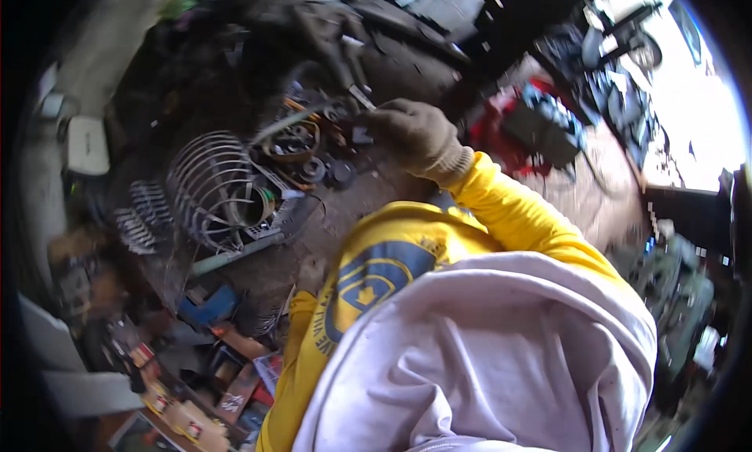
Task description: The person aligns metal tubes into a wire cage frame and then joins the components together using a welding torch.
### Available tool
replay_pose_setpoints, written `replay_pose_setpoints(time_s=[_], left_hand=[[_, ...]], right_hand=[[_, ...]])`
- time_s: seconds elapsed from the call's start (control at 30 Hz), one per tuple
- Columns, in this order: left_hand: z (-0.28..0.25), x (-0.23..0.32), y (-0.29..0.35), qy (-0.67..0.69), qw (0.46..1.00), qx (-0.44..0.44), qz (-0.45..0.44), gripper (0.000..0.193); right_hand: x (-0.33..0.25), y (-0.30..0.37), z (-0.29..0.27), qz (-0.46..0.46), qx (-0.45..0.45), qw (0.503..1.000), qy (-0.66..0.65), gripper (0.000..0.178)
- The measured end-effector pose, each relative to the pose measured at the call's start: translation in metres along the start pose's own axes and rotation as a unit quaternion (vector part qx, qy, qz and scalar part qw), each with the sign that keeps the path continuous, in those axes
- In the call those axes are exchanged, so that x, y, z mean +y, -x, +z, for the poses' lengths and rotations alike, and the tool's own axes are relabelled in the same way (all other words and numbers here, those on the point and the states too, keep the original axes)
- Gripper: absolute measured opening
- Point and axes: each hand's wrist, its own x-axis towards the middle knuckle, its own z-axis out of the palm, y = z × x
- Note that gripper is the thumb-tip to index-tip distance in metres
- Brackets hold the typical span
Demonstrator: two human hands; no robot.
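Gloved right-hand fingers (pixel 388 123) at round tray (pixel 294 142) of dark metal parts (pixel 291 141)

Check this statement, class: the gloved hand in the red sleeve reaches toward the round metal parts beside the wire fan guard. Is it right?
One detail is wrong: the sleeve is yellow, not red. The head view shows the gloved hand reaching toward the round metal parts beside the wire fan guard.
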Motion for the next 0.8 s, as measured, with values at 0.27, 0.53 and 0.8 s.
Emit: replay_pose_setpoints(time_s=[0.27, 0.53, 0.8], left_hand=[[-0.020, 0.233, -0.068, 0.018, 0.993, 0.021, 0.113, 0.024], [0.011, 0.460, -0.127, -0.099, 0.937, 0.036, 0.334, 0.023], [-0.014, 0.551, -0.192, -0.168, 0.924, 0.136, 0.315, 0.028]], right_hand=[[0.083, 0.148, -0.077, 0.213, -0.008, 0.977, -0.019, 0.030], [0.187, 0.187, -0.180, 0.237, 0.102, 0.965, 0.037, 0.023], [0.205, 0.231, -0.241, 0.302, 0.108, 0.945, 0.064, 0.021]])
